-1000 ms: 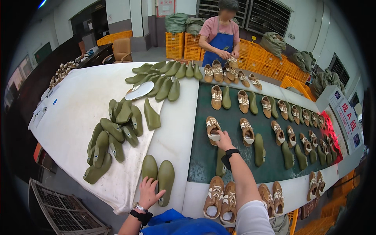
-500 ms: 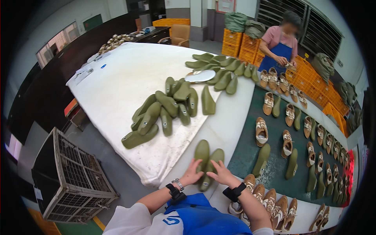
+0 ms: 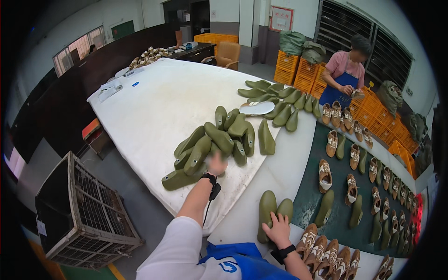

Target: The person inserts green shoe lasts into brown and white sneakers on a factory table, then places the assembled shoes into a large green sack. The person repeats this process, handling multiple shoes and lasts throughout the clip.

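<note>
Two olive-green shoe lasts lie side by side at the front edge of the table: the left shoe last (image 3: 267, 210) is mostly in view, the right shoe last (image 3: 285, 208) partly covered. My right hand (image 3: 279, 231) rests on this pair with its fingers spread. My left hand (image 3: 217, 164) reaches forward into the near side of a heap of green shoe lasts (image 3: 198, 154). Its fingers are blurred and partly hidden, so their grip does not show. A white-soled shoe (image 3: 256, 108) lies on its side behind the heap.
More lasts (image 3: 291, 120) stand at the back. Brown-and-white sneakers (image 3: 325, 176) and lasts line a green mat (image 3: 303, 205) at right; several sneakers (image 3: 322, 252) sit beside my right forearm. A wire-sided cart (image 3: 93, 214) stands left. A co-worker (image 3: 345, 70) handles a shoe near orange crates (image 3: 373, 114).
My left hand has left the pair of lasts and reached forward to the heap. My right hand stays on the pair. The whole view has shifted, moving the table rightward and down.
</note>
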{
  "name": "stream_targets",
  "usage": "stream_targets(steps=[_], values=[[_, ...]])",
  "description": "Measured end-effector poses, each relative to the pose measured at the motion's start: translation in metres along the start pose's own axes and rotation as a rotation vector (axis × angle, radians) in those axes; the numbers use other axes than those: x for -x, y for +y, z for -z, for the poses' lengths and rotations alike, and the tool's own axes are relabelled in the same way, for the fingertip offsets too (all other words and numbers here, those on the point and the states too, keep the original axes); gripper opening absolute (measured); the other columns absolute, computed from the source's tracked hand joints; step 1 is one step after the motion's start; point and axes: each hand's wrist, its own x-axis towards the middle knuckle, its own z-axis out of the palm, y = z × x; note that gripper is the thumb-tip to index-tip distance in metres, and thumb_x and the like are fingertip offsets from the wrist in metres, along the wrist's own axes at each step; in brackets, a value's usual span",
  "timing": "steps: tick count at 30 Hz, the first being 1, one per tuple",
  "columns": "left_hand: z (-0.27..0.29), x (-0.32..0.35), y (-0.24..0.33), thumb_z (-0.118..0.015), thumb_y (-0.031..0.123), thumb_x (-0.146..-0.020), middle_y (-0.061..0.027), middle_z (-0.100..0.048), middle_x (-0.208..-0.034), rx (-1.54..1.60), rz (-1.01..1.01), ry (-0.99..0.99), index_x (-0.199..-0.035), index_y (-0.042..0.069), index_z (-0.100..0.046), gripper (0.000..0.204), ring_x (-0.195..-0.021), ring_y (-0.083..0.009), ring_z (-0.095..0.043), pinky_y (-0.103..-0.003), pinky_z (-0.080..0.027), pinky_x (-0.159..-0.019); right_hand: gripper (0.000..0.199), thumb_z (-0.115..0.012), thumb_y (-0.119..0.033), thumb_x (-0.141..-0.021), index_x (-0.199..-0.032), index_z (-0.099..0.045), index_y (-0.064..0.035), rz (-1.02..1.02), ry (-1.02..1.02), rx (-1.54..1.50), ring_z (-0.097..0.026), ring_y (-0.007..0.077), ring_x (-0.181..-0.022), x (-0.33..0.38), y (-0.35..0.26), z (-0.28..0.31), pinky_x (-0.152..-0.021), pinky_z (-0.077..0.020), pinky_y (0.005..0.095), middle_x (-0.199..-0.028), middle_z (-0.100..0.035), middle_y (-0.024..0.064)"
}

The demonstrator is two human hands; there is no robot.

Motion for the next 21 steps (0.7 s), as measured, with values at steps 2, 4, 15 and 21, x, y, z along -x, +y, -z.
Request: stream_targets(steps=[2, 4, 15, 21], values=[[-0.011, -0.010, 0.000, -0.063, 0.013, -0.075, -0.0339, -0.039, -0.127, -0.011, 0.075, -0.026, -0.140, 0.018, -0.026, 0.075, -0.112, -0.0476, -0.048, -0.045, -0.043, -0.094, 0.063, -0.059, -0.049, -0.076, -0.130, -0.052, -0.0183, 0.003, 0.037, 0.020, -0.037, 0.0452, -0.125, 0.001, 0.001, -0.002, -0.096, -0.0398, 0.0551, -0.130, -0.050, 0.0177], [-0.020, -0.004, 0.001, -0.060, 0.007, -0.075, -0.0360, -0.035, -0.129, 0.002, 0.147, -0.047, -0.140, 0.024, -0.026, 0.075, -0.110, -0.0491, -0.049, -0.045, -0.045, -0.092, 0.060, -0.061, -0.048, -0.075, -0.127, -0.056, -0.0178, 0.017, 0.097, 0.039, -0.040, 0.0429, -0.123, 0.002, 0.002, -0.004, -0.094, -0.0435, 0.0504, -0.129, -0.052, 0.0156], [0.039, 0.198, -0.010, -0.058, 0.011, -0.078, -0.0424, -0.028, -0.130, 0.198, -0.300, -0.660, -0.146, 0.020, -0.015, 0.080, -0.109, -0.0529, -0.047, -0.046, -0.043, -0.096, 0.056, -0.063, -0.041, -0.074, -0.123, -0.059, -0.0133, 0.053, 0.144, 0.078, -0.045, 0.0435, -0.117, -0.001, -0.002, -0.010, -0.092, -0.0455, 0.0481, -0.122, -0.055, 0.0138], [0.095, 0.093, -0.030, -0.070, 0.020, -0.074, -0.0239, -0.047, -0.123, -0.042, -0.576, 0.152, -0.132, 0.002, -0.039, 0.069, -0.114, -0.0401, -0.046, -0.044, -0.039, -0.099, 0.058, -0.063, -0.042, -0.075, -0.124, -0.057, -0.0129, 0.057, 0.152, 0.037, -0.043, 0.0428, -0.119, 0.001, 0.001, -0.011, -0.095, -0.0430, 0.0481, -0.123, -0.055, 0.0137]])
